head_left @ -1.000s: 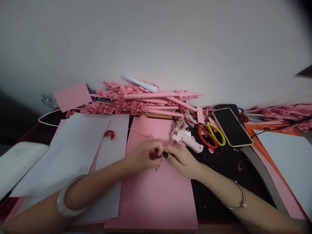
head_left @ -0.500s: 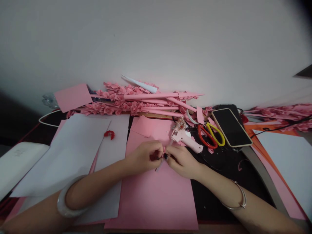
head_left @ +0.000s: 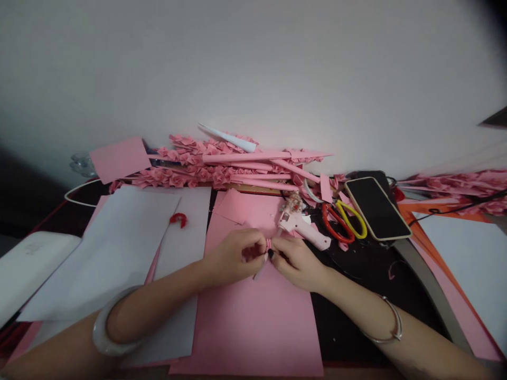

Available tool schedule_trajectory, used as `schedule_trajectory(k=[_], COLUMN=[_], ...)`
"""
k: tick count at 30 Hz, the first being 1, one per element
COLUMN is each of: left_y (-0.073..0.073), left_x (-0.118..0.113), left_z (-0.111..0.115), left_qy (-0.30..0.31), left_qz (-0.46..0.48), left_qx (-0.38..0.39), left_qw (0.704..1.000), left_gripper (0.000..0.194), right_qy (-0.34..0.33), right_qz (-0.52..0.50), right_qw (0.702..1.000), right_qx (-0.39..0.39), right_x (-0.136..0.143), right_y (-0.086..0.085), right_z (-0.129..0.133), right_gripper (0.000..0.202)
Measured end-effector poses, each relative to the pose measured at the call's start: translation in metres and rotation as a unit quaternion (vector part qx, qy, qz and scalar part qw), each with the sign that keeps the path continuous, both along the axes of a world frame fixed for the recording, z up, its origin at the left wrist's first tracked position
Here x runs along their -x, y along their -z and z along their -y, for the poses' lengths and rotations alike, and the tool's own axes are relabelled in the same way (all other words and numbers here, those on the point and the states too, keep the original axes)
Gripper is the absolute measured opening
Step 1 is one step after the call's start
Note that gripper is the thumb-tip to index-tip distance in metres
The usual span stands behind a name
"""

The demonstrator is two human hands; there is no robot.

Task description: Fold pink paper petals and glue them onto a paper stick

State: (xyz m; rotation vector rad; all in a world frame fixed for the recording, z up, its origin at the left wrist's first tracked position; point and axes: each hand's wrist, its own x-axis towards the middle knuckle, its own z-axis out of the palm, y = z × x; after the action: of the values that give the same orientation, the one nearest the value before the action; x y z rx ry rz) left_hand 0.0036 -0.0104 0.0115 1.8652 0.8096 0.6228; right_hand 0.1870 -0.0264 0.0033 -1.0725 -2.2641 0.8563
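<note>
My left hand (head_left: 237, 256) and my right hand (head_left: 297, 262) meet over a large pink paper sheet (head_left: 257, 327). Between their pinched fingertips is a small folded strip of pink paper (head_left: 268, 244), gripped from both sides. Most of the strip is hidden by my fingers. A thin pale stick-like piece (head_left: 259, 273) pokes out below my left fingers; I cannot tell whether it is part of what I hold. Just beyond my right hand lies a pale pink glue gun (head_left: 304, 228), its nozzle end close to my fingers.
Scissors with red and yellow handles (head_left: 351, 219) and a phone (head_left: 378, 208) lie at the right. Pink paper flowers (head_left: 198, 174) on rolled stems line the wall. White sheets (head_left: 119, 237) with a red curled piece (head_left: 179, 219) are on the left, a white box-like device (head_left: 35, 269) beyond.
Both hands stay in nearly the same place, still pinching the pink strip. My left fingers have shifted slightly, and a little more of the strip shows. The whole view has moved slightly.
</note>
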Motion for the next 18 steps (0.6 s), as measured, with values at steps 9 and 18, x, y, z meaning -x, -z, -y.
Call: schedule_trajectory(k=[9,18], left_y=[0.0038,0.0058], left_x=[0.0012,0.0017], left_z=[0.0000,0.0004], left_qy=[-0.028,-0.027], left_qz=[-0.054,-0.066], left_qx=[-0.114,-0.127], left_qw=[0.992,0.989], left_gripper=[0.007,0.006], right_qy=[0.008,0.007], right_qz=[0.009,0.023], right_qw=[1.000,0.999], right_qx=[-0.011,-0.025], right_x=[0.0010,0.0011], right_y=[-0.0014,0.0014], right_z=[0.0032,0.0028], right_gripper=[0.017,0.017])
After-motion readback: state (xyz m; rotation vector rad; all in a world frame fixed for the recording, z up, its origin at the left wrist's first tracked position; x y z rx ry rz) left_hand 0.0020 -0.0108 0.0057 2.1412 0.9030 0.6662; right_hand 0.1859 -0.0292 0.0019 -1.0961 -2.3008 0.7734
